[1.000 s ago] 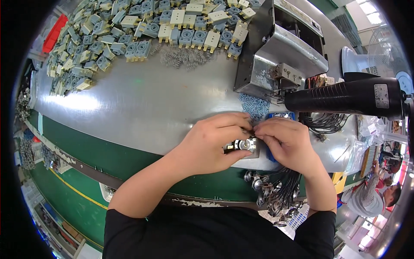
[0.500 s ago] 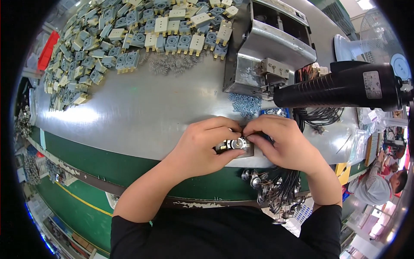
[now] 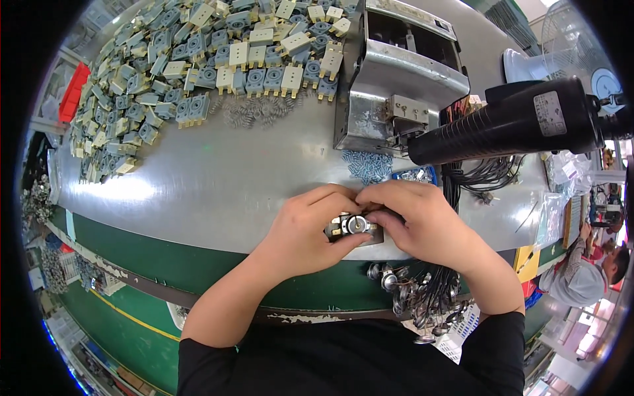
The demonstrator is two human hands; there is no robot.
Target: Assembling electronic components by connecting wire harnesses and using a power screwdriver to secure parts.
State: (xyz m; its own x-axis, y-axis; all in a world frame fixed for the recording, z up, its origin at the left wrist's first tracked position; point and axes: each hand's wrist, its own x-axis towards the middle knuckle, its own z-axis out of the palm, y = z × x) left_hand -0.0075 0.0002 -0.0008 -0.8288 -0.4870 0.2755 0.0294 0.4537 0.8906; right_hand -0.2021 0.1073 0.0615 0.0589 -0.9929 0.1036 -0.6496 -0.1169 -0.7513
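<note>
Close to the table's front edge, my left hand (image 3: 305, 230) grips a small device with a round silver disc (image 3: 358, 225) and brass-coloured terminals. Its thumb presses along the near side, with the fingers curled over the far side. My right hand (image 3: 422, 221) is closed at the device's right side, thumb and fingertips pinched against it. Whatever tiny part those fingertips may hold is hidden. Just beyond my hands lies a heap of small bluish screws (image 3: 368, 166). Beside it sits a blue tray (image 3: 432, 177) with more small metal pieces.
A large pile of grey and cream switch blocks (image 3: 255, 80) covers the far left, with loose springs (image 3: 254, 112) before it. A metal fixture (image 3: 409, 63) and a black power screwdriver (image 3: 495, 125) stand right. Cabled metal parts (image 3: 422, 297) hang at the front edge. A person (image 3: 574, 277) sits far right.
The view has shifted a little. My left hand has slightly turned the device, and more of its round disc shows. The right fingertips stay pinched at its side.
</note>
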